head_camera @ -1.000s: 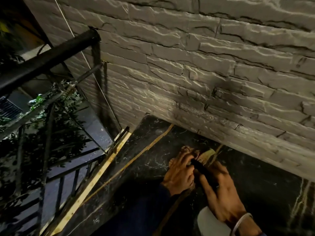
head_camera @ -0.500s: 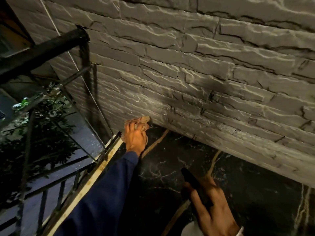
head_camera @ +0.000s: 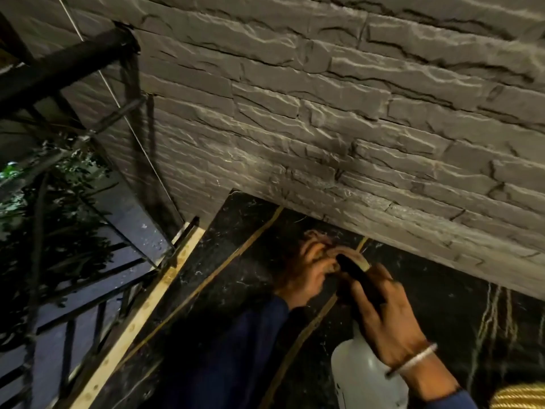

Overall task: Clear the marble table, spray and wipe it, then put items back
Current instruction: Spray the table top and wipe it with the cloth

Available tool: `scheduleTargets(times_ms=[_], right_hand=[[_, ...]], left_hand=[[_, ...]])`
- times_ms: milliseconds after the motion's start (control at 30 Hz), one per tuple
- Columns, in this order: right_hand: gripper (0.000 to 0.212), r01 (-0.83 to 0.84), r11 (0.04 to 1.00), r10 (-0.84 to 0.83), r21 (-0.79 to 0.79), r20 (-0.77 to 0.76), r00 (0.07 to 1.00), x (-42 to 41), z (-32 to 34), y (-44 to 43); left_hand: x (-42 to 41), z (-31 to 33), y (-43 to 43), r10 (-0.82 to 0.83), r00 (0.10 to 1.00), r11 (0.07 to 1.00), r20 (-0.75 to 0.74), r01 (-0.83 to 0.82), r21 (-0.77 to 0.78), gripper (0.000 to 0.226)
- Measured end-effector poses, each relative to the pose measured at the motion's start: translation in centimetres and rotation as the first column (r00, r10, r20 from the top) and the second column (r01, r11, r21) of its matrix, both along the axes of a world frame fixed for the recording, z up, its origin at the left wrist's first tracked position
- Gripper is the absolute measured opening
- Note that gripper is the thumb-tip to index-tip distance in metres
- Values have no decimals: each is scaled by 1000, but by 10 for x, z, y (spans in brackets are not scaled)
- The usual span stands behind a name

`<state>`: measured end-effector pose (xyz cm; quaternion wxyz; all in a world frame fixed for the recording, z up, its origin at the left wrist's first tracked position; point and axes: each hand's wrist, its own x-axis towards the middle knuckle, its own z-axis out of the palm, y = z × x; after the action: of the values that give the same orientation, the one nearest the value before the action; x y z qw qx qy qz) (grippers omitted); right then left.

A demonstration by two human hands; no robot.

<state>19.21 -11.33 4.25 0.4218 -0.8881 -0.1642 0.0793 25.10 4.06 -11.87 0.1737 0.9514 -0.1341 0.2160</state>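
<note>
The black marble table [head_camera: 236,278] with gold veins runs along the stone wall. My left hand [head_camera: 306,270] presses a pinkish cloth [head_camera: 346,255] onto the marble near the wall, blurred by motion. My right hand [head_camera: 389,320] grips a white spray bottle [head_camera: 362,379] by its black trigger head [head_camera: 358,276], whose nozzle points toward the cloth. Both hands nearly touch at the middle of the table.
A grey stacked-stone wall [head_camera: 324,128] borders the table's far side. A black metal railing [head_camera: 59,72] with foliage behind it stands on the left, beside the table's light wooden edge strip [head_camera: 138,314]. A woven yellow item [head_camera: 519,394] shows at the bottom right corner.
My left hand has swept the cloth back from the table's far left corner to the middle, next to the spray nozzle. My right hand kept holding the bottle.
</note>
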Motion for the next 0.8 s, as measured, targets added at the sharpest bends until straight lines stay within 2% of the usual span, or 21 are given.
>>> scheduleTargets(times_ms=[33, 100, 167, 233, 367, 400, 467, 533, 600, 633, 667, 700, 733, 767, 800], right_hand=[[38, -8, 1000, 8, -19, 4, 1000, 1, 4, 3], [32, -23, 999, 24, -29, 20, 1000, -4, 13, 10], [45, -50, 998, 51, -46, 29, 998, -10, 21, 15], [56, -49, 998, 50, -47, 39, 998, -16, 25, 18], [53, -94, 994, 94, -48, 4, 996, -32, 20, 15], [48, -122, 991, 121, -54, -12, 993, -38, 19, 14], [37, -173, 983, 173, -58, -15, 985, -48, 15, 11], [40, -207, 976, 206, -74, -27, 978, -62, 10, 3], [47, -221, 972, 220, -75, -16, 975, -77, 2, -9], [48, -224, 972, 224, -75, 0, 975, -84, -3, -16], [50, -219, 970, 222, -102, 24, 975, -91, -5, -22], [53, -215, 968, 222, -132, 38, 974, -97, -6, -27], [54, -201, 966, 210, -162, 42, 977, -102, -4, -31], [53, -193, 967, 203, -167, 46, 978, -106, -2, -33], [52, -190, 966, 203, -175, 55, 978, -112, 2, -35]], left_hand=[[1, -8, 20, -19, 999, 997, -47, 15, -78, 37], [-9, -8, 78, 132, 985, 990, -114, -137, -40, 45], [-36, -6, 140, 344, 926, 939, -158, -341, 45, 43], [-67, -9, 177, 450, 870, 886, -204, -464, -24, 40], [-98, -13, 158, 542, 817, 832, -197, -555, -14, 46], [-100, -8, 139, 532, 826, 841, -184, -541, 3, 49], [-100, 4, 92, 398, 900, 913, -177, -407, -12, 51], [-107, -2, 34, 261, 923, 940, -282, -310, -145, 50], [-128, -9, -21, 172, 907, 945, -383, -262, -196, 53], [-144, -4, -43, 100, 877, 966, -470, -198, -164, 68], [-157, -1, -60, -32, 850, 967, -526, -108, -233, 85], [-167, -2, -69, -113, 849, 980, -516, 10, -198, 92], [-174, 2, -73, -147, 862, 986, -486, 89, -141, 83], [-181, 9, -72, -102, 863, 990, -495, 41, -132, 66], [-184, 12, -65, 11, 890, 996, -456, -50, -74, 58]])
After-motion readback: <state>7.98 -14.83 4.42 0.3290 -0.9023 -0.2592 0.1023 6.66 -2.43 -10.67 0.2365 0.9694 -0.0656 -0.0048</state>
